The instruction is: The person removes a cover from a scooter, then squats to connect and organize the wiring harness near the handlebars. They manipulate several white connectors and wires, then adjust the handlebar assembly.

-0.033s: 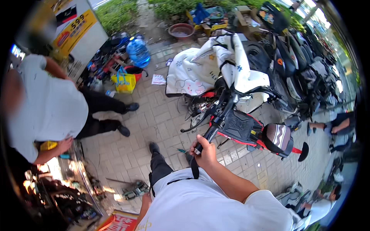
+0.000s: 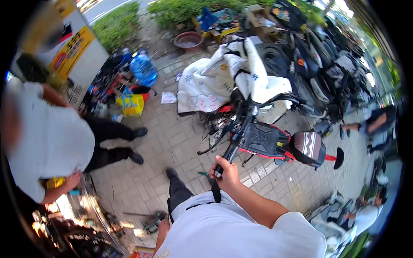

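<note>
My right hand [image 2: 224, 172] is closed round the end of a black handlebar grip on a red and black electric scooter [image 2: 269, 142]. A white padded cover [image 2: 206, 86] with cartoon patterns is draped over the scooter's front, and its seat [image 2: 303, 146] has a striped brown and white cover. A black strap hangs below my right hand. My left hand [image 2: 162, 228] is low beside my body, mostly hidden by my white shirt, so its fingers cannot be made out. A tool with a teal handle [image 2: 202, 173] lies on the paving near my right foot.
A person [image 2: 51, 137] stands close at left beside a parts-cluttered stand [image 2: 77, 219]. A water jug [image 2: 144, 69], yellow bag [image 2: 131, 104], basin [image 2: 188, 41] and pile of scooter seats [image 2: 314, 64] line the far side. More people [image 2: 370, 127] are at right.
The view has shifted slightly, so most surroundings sit a little further left in the picture. My right hand is still on the grip.
</note>
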